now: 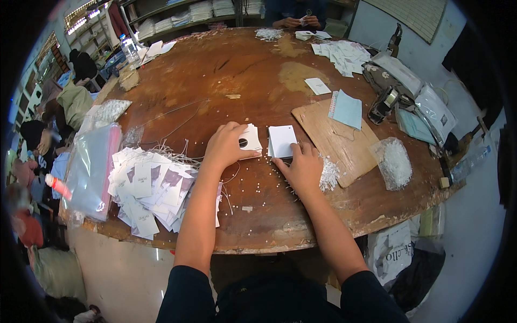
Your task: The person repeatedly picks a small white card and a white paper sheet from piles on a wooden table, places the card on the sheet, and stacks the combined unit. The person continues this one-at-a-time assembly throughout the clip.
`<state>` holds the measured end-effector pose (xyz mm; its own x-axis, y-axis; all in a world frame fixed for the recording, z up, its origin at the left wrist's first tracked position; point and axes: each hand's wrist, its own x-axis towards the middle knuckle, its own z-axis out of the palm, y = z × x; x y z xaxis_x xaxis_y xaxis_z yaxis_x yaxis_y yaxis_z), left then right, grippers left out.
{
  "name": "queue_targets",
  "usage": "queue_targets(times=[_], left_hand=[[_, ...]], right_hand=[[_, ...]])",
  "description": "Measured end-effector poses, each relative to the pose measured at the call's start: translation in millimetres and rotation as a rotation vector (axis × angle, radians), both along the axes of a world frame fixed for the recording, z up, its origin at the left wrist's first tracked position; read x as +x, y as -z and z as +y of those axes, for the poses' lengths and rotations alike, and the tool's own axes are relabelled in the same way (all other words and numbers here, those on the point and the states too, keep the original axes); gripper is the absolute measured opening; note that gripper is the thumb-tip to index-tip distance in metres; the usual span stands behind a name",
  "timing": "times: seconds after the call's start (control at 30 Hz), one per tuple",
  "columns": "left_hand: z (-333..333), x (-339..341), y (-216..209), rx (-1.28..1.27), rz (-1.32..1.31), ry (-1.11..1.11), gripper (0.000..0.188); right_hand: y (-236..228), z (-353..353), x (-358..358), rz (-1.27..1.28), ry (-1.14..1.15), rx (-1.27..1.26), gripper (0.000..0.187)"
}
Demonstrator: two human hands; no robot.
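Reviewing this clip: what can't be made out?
Head view:
White rectangular card stack: near right corner, hidden by the right hand.
Cream card stack with black circle: left side, hidden by the left hand.
Dark-clothed person opposite: head, cut by the upper edge.
Scattered white specks: exact shape, too small.

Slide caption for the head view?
Left hand gripping a cream card stack, right hand touching a white stack, tags heaped at left on a wooden table.
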<state>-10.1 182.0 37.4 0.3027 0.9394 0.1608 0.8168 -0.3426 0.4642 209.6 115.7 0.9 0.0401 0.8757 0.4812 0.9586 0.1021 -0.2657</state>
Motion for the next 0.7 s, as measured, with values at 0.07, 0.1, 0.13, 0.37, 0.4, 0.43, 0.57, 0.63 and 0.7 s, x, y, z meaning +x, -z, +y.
queue_targets(times=[0.07,0.1,0.13,0.37,0.4,0.43,0.57,0.63,0.7], left_hand=[[0,-1,4,0.099,0.001,-0.031,0.087],[1,-1,4,0.118,0.018,-0.052,0.088],[4,-2,4,0.116,0.003,-0.022,0.09],[0,3,-5,-0.02,-0.016,0.021,0.1],[-4,4,-6,0.003,-0.05,0.02,0.1],[-9,6,-6,0.051,-0.136,0.02,0.099],[-31,13,-5,0.177,-0.278,-0.018,0.097],[-35,14,-5,0.164,-0.284,0.002,0.096],[-36,15,-2,0.175,-0.32,-0.003,0.097]], right_hand=[[1,0,-2,-0.005,0.016,-0.027,0.052],[1,0,-4,-0.005,0.024,-0.039,0.052],[2,0,-5,-0.002,0.031,-0.055,0.052],[-4,2,-8,0.0,0.072,-0.111,0.052],[-5,2,-7,0.007,0.075,-0.121,0.05],[-8,1,-6,0.018,0.078,-0.129,0.049],[-14,-6,-4,0.076,0.058,-0.087,0.044],[-14,-10,-4,0.075,0.079,-0.166,0.043],[-12,-13,-4,0.066,0.051,-0.054,0.043]])
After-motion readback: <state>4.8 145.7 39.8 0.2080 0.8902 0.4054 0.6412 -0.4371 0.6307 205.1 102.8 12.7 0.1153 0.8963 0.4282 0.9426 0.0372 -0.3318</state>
